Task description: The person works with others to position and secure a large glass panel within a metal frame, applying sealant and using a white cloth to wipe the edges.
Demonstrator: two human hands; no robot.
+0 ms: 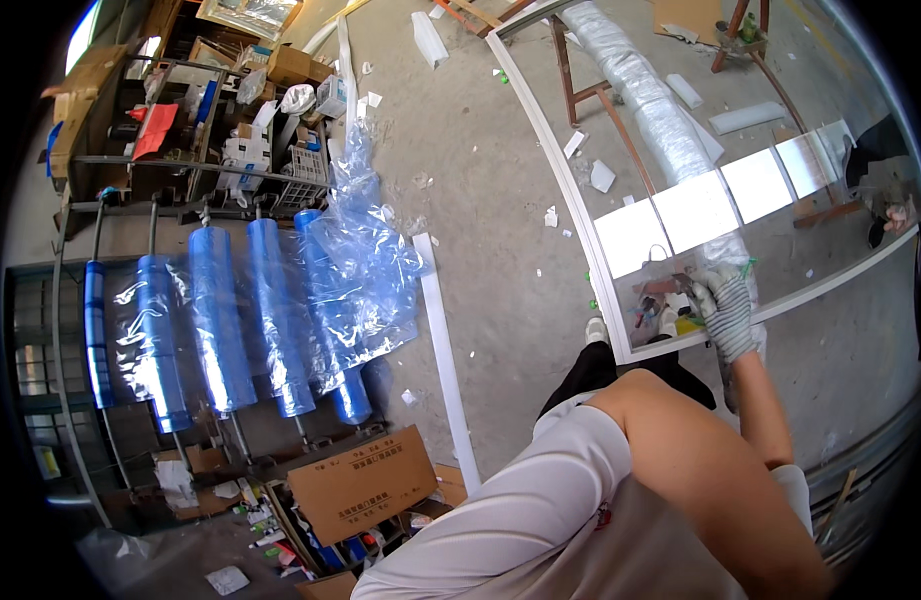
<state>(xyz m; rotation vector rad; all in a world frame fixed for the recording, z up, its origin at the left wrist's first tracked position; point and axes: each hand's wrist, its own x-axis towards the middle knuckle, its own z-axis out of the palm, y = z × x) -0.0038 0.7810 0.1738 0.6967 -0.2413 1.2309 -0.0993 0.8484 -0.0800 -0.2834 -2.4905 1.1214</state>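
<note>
My right hand [728, 312] wears a grey striped glove and is over the near part of a large white-framed glass panel [602, 255]. Its fingers are curled together around something dark and small that I cannot make out. Beside the fingers a bit of green [748, 268] shows. A yellow item [688, 326] and a small reddish tool [648, 305] show by the panel's near corner, left of the glove. Bright white sheet reflections or strips [695, 212] cross the glass. One bare arm of mine crosses the lower right; my left hand cannot be seen.
Rolls of blue plastic film [220, 320] hang on a rack at left. A cardboard box [362, 483] stands below them. Brown trestle legs [563, 70] and a wrapped bundle [640, 95] lie under the panel. Another person's hand [895, 216] appears at far right.
</note>
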